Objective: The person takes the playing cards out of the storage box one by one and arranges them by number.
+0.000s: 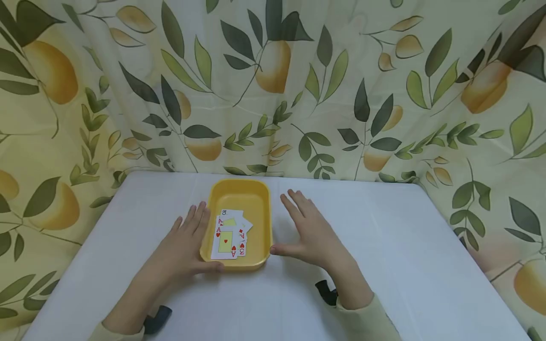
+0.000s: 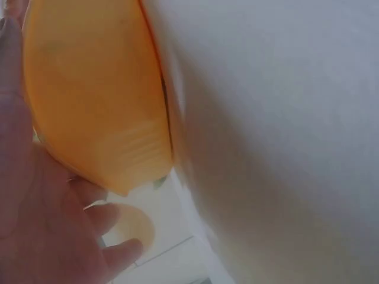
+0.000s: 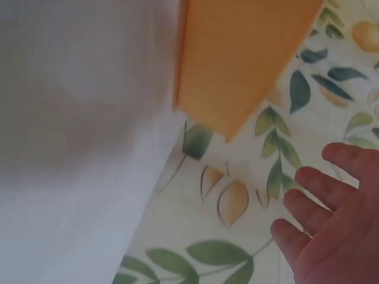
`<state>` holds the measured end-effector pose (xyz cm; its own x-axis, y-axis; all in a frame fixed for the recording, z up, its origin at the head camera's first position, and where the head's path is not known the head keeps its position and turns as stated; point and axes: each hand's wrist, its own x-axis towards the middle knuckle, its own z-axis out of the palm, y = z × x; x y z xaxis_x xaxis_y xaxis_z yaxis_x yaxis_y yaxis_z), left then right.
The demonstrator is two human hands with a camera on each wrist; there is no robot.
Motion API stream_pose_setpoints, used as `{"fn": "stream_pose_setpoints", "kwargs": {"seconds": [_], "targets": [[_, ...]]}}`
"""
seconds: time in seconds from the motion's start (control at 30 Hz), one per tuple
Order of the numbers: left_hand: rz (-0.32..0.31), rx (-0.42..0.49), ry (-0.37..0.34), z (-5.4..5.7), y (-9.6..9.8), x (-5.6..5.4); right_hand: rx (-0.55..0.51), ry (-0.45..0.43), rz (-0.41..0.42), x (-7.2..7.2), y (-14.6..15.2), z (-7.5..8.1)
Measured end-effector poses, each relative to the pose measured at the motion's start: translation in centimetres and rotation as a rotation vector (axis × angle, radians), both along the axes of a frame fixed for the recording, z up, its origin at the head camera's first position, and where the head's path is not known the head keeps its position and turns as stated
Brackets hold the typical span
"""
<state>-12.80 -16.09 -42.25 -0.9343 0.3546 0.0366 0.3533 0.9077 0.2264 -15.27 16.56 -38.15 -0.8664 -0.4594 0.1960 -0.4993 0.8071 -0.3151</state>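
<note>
A yellow plastic tray [image 1: 258, 213] stands on the white table, with several playing cards [image 1: 225, 242] in a loose overlapping pile on its left side. An ace of hearts lies face up on top. My left hand [image 1: 183, 244] is at the tray's left side, its fingers extended along the rim and the thumb by the front left corner. In the left wrist view that palm lies close against the tray's wall [image 2: 100, 89]. My right hand [image 1: 313, 232] is spread to the right of the tray, thumb tip close to the right rim, the other fingers apart from it.
The white tablecloth [image 1: 375, 237] covers the table around the tray. Behind it hangs a curtain [image 1: 315, 94] printed with fruit and leaves. A black strap piece [image 1: 158, 320] shows at the left wrist and another black piece [image 1: 326, 292] at the right.
</note>
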Motion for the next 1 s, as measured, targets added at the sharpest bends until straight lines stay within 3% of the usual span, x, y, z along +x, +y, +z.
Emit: {"fn": "stream_pose_setpoints", "kwargs": {"seconds": [0.13,0.33,0.5,0.67,0.8,1.0], "targets": [[-0.025,0.012,-0.026,-0.3,0.2,0.2,0.005,-0.02,0.044,0.0,-2.2,-0.4],[-0.033,0.005,-0.006,-0.2,0.2,0.1,-0.006,-0.045,0.138,-0.9,-5.6,-0.8],[-0.043,0.029,-0.008,-0.7,0.2,0.2,0.014,-0.115,0.22,-1.6,-8.0,-1.4],[-0.04,0.045,-0.003,-1.1,0.0,0.3,0.092,-0.165,0.276,-1.9,-10.1,-2.1],[-0.052,0.047,0.016,-1.1,0.0,0.3,0.208,-0.114,0.349,-1.9,-11.4,-3.0],[-0.041,0.046,0.001,-0.9,0.1,0.4,0.354,-0.075,0.329,-1.8,-12.1,-3.9]]}}
